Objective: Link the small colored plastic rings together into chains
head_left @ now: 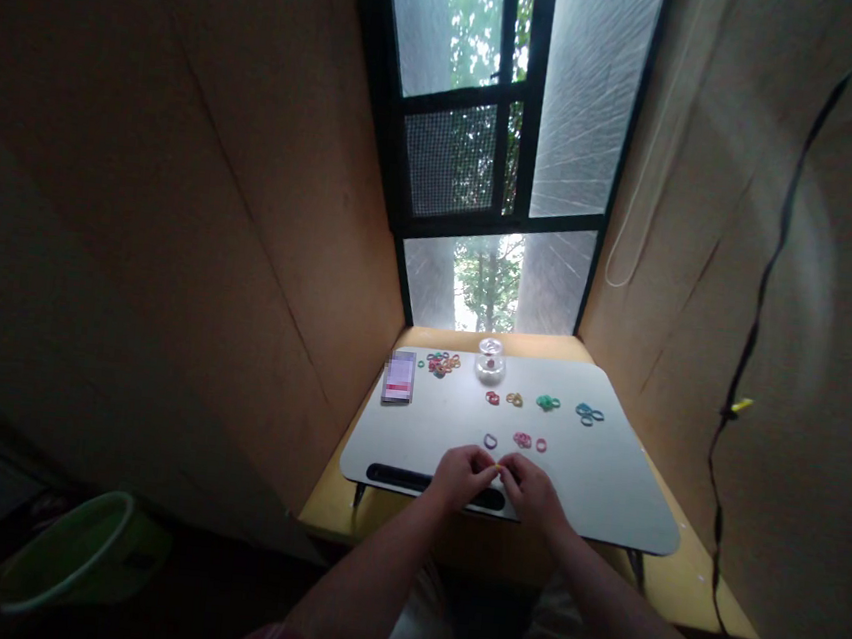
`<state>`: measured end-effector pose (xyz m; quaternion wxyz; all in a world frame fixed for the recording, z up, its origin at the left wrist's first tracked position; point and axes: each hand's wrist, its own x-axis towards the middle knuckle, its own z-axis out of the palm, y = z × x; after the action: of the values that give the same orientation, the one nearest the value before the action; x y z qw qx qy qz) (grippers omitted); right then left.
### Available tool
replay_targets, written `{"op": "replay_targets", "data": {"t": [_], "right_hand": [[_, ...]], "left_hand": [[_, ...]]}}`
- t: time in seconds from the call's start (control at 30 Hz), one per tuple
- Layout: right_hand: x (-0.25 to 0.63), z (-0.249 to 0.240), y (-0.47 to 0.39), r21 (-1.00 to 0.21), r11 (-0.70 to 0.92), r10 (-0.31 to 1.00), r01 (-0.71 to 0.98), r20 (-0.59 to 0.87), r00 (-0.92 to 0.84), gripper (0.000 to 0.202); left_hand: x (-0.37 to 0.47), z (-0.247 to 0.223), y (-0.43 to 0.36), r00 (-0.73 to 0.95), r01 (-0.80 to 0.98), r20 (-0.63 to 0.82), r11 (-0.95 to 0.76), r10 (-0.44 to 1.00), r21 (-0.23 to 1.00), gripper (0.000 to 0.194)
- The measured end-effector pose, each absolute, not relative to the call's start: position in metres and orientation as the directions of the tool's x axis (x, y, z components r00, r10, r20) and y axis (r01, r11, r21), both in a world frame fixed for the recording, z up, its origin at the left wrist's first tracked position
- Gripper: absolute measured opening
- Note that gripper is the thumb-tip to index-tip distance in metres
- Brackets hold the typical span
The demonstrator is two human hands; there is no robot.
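Note:
My left hand (pixel 460 476) and my right hand (pixel 528 486) meet near the front edge of the white lap table (pixel 598 487). Pinched between their fingertips is a small yellow band (pixel 498 466), mostly covered by the fingers. Just beyond the hands lie a purple band (pixel 491 441), a pink cluster of bands (pixel 522 439) and a single pink band (pixel 541 445). Farther back, small groups sit in a row: red bands (pixel 492 398), yellow-orange bands (pixel 514 399), green bands (pixel 548 403) and blue bands (pixel 589 414). They look like small hair ties.
A mixed pile of coloured bands (pixel 443 364) lies at the back left, beside a phone-like flat rectangle (pixel 398 377). A clear container (pixel 490 362) stands at the back. A black slot (pixel 400 477) runs along the front. A cable (pixel 757 321) hangs at right; a green bin (pixel 83 553) stands lower left.

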<state>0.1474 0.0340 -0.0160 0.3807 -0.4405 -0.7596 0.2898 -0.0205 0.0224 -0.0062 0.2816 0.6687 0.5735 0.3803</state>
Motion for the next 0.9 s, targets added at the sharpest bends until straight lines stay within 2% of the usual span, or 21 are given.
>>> {"op": "replay_targets", "data": {"t": [0.2, 0.63, 0.9], "right_hand": [[0.1465, -0.0147, 0.0336, -0.803, 0.425, 0.897, 0.418, 0.311, -0.314, 0.016], [0.1465, -0.0132, 0.033, -0.779, 0.427, 0.899, 0.459, 0.313, -0.304, 0.012], [0.1476, -0.0178, 0.037, -0.77, 0.432, 0.898, 0.469, 0.318, -0.306, 0.014]], "left_hand": [[-0.0207, -0.0071, 0.0232, 0.07, 0.542, 0.174, -0.184, 0.982, 0.82, 0.024], [-0.0219, -0.005, 0.0243, 0.088, 0.555, 0.139, -0.165, 0.986, 0.815, 0.019], [-0.0218, -0.0034, 0.0244, 0.112, 0.57, 0.115, -0.159, 0.987, 0.806, 0.027]]}}
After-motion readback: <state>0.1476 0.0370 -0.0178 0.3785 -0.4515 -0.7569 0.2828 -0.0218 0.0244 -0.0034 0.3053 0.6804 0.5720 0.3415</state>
